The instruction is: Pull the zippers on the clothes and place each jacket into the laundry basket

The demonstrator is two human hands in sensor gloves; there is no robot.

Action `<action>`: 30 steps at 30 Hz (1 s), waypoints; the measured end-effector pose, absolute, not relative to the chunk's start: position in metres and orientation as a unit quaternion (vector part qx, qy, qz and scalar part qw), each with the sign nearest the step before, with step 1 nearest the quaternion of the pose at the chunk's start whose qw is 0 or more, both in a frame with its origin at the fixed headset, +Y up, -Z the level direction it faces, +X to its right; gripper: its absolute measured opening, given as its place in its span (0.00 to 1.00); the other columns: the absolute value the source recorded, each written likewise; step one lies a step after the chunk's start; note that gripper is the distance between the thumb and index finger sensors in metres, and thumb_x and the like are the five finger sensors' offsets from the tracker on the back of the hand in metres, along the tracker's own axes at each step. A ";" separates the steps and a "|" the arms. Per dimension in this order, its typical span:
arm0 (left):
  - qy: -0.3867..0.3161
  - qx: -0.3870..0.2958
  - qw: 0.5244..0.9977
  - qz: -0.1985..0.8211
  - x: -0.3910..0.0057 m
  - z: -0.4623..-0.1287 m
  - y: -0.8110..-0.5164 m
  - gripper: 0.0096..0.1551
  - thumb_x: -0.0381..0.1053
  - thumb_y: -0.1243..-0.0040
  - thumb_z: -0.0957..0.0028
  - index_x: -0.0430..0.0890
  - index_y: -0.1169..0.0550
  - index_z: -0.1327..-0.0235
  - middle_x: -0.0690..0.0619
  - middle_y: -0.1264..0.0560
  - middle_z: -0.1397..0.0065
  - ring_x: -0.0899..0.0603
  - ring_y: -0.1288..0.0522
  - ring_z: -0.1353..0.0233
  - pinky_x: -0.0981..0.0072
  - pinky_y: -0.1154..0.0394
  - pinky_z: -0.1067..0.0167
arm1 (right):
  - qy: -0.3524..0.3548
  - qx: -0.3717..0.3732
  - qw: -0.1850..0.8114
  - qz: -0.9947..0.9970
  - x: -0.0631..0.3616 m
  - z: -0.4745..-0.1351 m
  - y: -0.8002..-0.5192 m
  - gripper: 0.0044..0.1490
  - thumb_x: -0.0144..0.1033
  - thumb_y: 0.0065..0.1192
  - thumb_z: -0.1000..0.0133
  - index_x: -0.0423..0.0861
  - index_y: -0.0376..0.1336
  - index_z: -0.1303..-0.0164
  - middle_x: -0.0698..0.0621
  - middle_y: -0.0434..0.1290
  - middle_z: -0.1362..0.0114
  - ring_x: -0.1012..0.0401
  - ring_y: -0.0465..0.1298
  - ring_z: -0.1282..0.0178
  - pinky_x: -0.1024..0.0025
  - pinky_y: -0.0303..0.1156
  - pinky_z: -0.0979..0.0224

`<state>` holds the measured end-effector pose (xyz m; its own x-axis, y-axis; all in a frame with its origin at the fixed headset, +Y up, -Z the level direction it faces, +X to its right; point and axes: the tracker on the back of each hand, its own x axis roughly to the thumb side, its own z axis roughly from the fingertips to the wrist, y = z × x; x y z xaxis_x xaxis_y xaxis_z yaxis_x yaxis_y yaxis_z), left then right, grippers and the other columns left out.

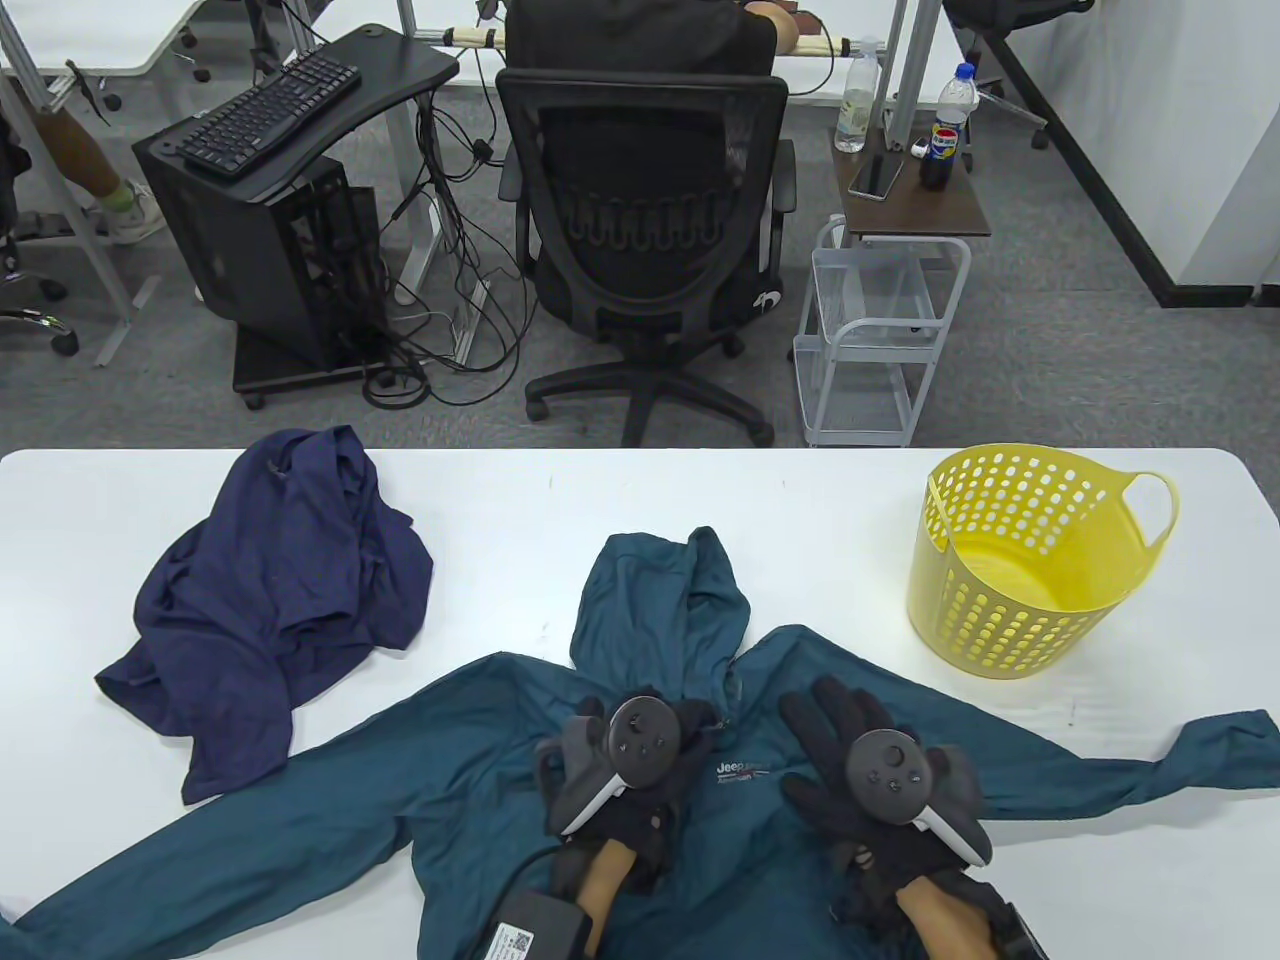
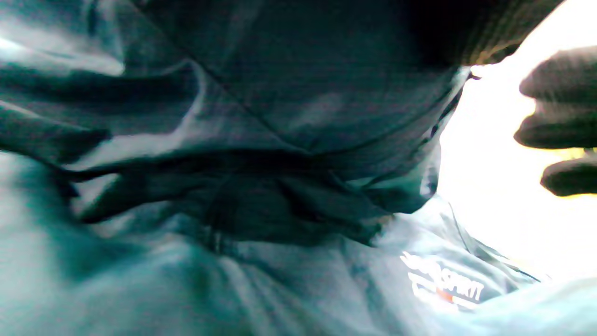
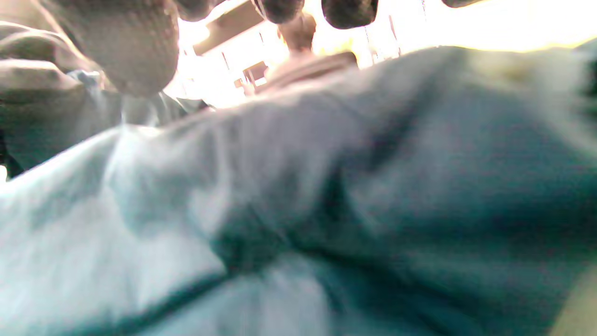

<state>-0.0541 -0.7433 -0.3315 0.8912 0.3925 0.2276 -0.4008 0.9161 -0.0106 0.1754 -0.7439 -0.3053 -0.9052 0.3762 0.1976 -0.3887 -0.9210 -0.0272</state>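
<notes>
Both hands on teal jacket [image 1: 480, 780], spread flat on near surface [image 1: 560, 490]. Left hand [image 1: 625, 770] at collar, likely on zipper; fingers hidden, cannot tell. Right hand [image 1: 880, 780] fingers straight, pinning chest. Yellow basket [image 1: 1010, 610] far right, holds nothing. Navy jacket [image 1: 280, 590] crumpled far left.

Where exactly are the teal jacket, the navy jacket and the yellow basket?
teal jacket [image 1: 470, 740], table view, on its chest left of the zipper.
navy jacket [image 1: 290, 570], table view, on the middle of the crumpled heap.
yellow basket [image 1: 1000, 610], table view, on its perforated front wall.
</notes>
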 end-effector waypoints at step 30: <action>-0.078 0.037 0.959 0.269 -0.074 -0.338 -0.748 0.23 0.65 0.43 0.60 0.69 0.19 0.50 0.69 0.12 0.55 0.47 0.20 0.31 0.27 0.38 0.32 | -0.219 0.154 0.134 0.954 0.120 -0.294 -0.724 0.27 0.56 0.63 0.47 0.59 0.72 0.39 0.61 0.83 0.45 0.55 0.80 0.37 0.32 0.58 0.25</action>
<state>-0.0740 -0.7477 -0.3377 0.8427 0.5107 0.1703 -0.5223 0.8523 0.0289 0.1198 -0.7241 -0.2944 -0.9165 0.1883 0.3530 -0.3232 -0.8685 -0.3757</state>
